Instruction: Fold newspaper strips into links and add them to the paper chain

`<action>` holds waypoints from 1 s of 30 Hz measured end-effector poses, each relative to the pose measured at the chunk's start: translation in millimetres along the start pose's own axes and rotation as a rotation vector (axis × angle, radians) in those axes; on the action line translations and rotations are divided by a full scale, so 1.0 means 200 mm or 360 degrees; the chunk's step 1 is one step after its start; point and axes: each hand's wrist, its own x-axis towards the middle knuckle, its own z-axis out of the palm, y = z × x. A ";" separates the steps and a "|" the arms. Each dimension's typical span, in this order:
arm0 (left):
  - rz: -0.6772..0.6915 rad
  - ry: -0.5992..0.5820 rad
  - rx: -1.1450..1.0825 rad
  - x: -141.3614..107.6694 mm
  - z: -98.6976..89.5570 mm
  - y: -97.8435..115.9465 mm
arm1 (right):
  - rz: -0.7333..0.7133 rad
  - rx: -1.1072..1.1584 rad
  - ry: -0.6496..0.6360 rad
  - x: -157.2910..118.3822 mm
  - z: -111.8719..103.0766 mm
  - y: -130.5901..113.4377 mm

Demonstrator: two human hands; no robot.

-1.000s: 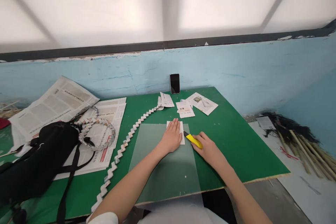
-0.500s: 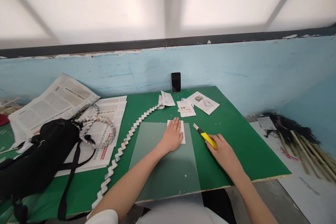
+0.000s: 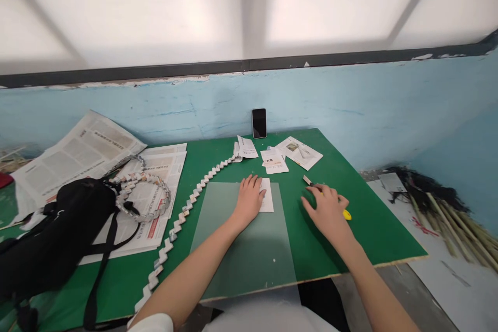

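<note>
A small white paper strip (image 3: 267,198) lies on a translucent sheet (image 3: 249,254) on the green table. My left hand (image 3: 249,198) rests flat at the strip's left edge, fingers apart, holding nothing. To the right, my right hand (image 3: 329,213) is over a yellow utility knife (image 3: 347,215), its fingers spread. The knife's blade end sticks out beyond the fingertips and its yellow tail shows at the hand's right side; the middle is hidden. A long folded-paper zigzag chain (image 3: 182,218) runs along the left of the sheet.
Printed paper pieces (image 3: 274,160) lie near the back, below a phone (image 3: 259,123) leaning on the blue wall. At the left are newspapers (image 3: 93,150), a coiled paper chain (image 3: 165,192) and a black bag (image 3: 66,233). Sticks (image 3: 459,223) lie beyond the right table edge.
My right hand has opened and let go of the yellow knife, which now lies farther right and turned. My left hand has slid slightly left, uncovering more of the white strip.
</note>
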 end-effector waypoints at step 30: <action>-0.0102 0.0135 -0.0358 0.01 -0.02 -0.03 | -0.0268 0.1403 -0.0478 0.46 0.31 -0.37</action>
